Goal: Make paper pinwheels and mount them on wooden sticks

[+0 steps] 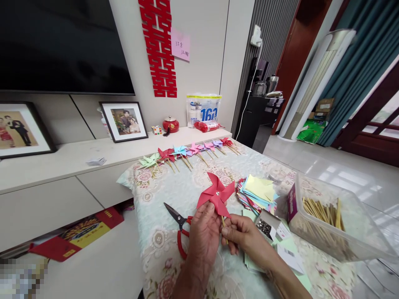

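A red paper pinwheel [215,194] on a thin wooden stick is held up over the flowered tablecloth [187,187]. My left hand [204,234] touches its lower blades from the left. My right hand [241,234] pinches the stick just below the pinwheel. Red-handled scissors [179,226] lie on the cloth just left of my left hand. A small open box of pins [268,227] sits right of my right hand.
Several finished pinwheels [187,153] lie in a row along the table's far edge. A stack of coloured paper squares [257,193] and a clear tub of wooden sticks [330,220] stand to the right. A low TV cabinet [62,166] runs behind.
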`<control>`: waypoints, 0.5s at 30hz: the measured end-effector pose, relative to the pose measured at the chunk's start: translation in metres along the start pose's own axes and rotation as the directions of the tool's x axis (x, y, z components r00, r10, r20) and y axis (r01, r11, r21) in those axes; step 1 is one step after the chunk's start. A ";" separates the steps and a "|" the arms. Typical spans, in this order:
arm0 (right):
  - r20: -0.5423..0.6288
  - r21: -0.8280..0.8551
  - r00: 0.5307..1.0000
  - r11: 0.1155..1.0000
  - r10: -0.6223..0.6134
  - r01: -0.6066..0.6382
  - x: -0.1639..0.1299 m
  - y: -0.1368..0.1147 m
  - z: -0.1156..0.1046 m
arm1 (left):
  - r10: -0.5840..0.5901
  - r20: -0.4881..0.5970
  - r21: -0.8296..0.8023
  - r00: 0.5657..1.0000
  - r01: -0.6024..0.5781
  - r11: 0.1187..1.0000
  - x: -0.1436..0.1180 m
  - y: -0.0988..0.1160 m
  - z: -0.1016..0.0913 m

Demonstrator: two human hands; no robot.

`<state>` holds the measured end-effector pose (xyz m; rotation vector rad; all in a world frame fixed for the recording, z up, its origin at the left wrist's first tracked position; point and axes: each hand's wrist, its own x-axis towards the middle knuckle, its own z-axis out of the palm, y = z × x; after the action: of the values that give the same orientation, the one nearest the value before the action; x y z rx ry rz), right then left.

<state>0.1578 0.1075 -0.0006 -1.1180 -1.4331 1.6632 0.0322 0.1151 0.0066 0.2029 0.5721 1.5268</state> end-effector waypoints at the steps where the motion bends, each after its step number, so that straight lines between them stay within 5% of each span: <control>1: 0.003 0.004 1.000 1.000 0.002 -0.002 0.000 0.001 0.000 | 0.000 0.005 0.000 1.000 0.000 1.000 0.000 -0.001 0.000; 15: -0.034 -0.035 0.999 0.999 -0.031 0.029 0.001 0.002 -0.001 | -0.008 0.073 0.048 0.997 0.005 0.999 -0.001 0.001 0.002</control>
<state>0.1586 0.1089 -0.0029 -1.1335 -1.4549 1.5964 0.0320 0.1149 0.0091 0.2925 0.5504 1.4942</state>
